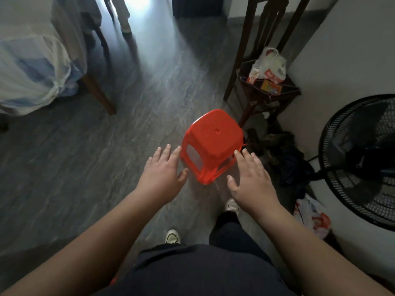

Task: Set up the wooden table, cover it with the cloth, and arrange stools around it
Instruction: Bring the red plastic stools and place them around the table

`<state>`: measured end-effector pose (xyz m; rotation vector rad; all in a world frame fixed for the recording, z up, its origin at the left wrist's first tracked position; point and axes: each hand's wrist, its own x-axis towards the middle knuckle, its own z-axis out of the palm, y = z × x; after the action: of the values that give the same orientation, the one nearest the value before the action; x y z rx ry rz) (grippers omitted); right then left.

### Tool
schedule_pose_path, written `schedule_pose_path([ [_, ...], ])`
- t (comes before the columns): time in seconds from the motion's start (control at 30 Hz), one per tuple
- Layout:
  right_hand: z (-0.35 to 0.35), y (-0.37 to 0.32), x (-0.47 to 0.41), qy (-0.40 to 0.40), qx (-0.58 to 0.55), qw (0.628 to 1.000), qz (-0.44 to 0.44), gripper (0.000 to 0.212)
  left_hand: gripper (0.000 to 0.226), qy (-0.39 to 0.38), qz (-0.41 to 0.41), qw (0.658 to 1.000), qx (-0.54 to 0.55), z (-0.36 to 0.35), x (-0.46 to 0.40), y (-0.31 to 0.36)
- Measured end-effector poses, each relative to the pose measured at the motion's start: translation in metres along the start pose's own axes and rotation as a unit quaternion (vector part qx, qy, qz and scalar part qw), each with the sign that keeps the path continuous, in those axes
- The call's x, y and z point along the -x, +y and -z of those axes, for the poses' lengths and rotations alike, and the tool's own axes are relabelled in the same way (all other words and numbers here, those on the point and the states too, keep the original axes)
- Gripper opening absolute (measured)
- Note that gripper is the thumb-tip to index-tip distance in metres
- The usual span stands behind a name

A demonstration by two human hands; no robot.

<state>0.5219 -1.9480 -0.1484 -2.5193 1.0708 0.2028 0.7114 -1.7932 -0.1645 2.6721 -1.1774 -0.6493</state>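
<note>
A red plastic stool (213, 142) stands upright on the grey floor in front of me. My left hand (163, 174) hovers at its left side, fingers spread, holding nothing. My right hand (250, 178) reaches out on the stool's right side, also spread and empty. Neither hand grips the stool; the fingertips are close to its edges. At the upper left, a wooden table (100, 97) shows one brown leg under a white and blue cloth (32, 67) that hangs over its corner.
A dark wooden chair (269, 92) with plastic bags on its seat stands behind the stool on the right. A black floor fan (361, 159) fills the right edge. Dark clothes and shoes (277, 146) lie by the wall. More chair legs (126, 28) stand at the back.
</note>
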Motion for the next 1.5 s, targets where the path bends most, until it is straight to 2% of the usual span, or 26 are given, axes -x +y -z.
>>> schedule_pose_path([
  [0.23, 0.007, 0.053, -0.136, -0.027, 0.015, 0.999, 0.030, 0.077, 0.074, -0.018, 0.054, 0.998, -0.017, -0.027, -0.113, 0.033],
  [0.43, 0.004, 0.107, -0.271, -0.122, 0.053, 0.989, 0.065, 0.079, 0.072, -0.069, 0.122, 0.989, -0.040, -0.064, -0.208, 0.073],
  [0.57, -0.022, 0.138, -0.348, -0.160, 0.072, 0.981, 0.080, 0.080, 0.072, -0.084, 0.153, 0.985, -0.008, -0.103, -0.269, 0.082],
  [0.73, -0.089, 0.171, -0.420, -0.200, 0.077, 0.975, 0.061, 0.079, 0.079, -0.105, 0.222, 0.966, 0.075, -0.172, -0.336, 0.069],
  [0.93, -0.171, 0.198, -0.486, -0.221, 0.070, 0.972, 0.047, 0.083, 0.097, -0.142, 0.329, 0.917, 0.178, -0.260, -0.390, 0.045],
  [1.1, -0.213, 0.209, -0.532, -0.257, 0.075, 0.963, 0.013, 0.114, 0.119, -0.114, 0.391, 0.863, 0.299, -0.302, -0.414, 0.037],
  [1.2, -0.226, 0.219, -0.541, -0.262, 0.038, 0.964, -0.010, 0.121, 0.129, -0.096, 0.404, 0.839, 0.353, -0.318, -0.423, 0.045],
  [1.33, -0.230, 0.227, -0.539, -0.237, 0.015, 0.971, 0.003, 0.120, 0.137, -0.065, 0.408, 0.844, 0.342, -0.329, -0.427, 0.051],
  [1.5, -0.227, 0.209, -0.525, -0.243, 0.037, 0.969, 0.014, 0.117, 0.134, -0.059, 0.408, 0.844, 0.344, -0.326, -0.413, 0.039],
])
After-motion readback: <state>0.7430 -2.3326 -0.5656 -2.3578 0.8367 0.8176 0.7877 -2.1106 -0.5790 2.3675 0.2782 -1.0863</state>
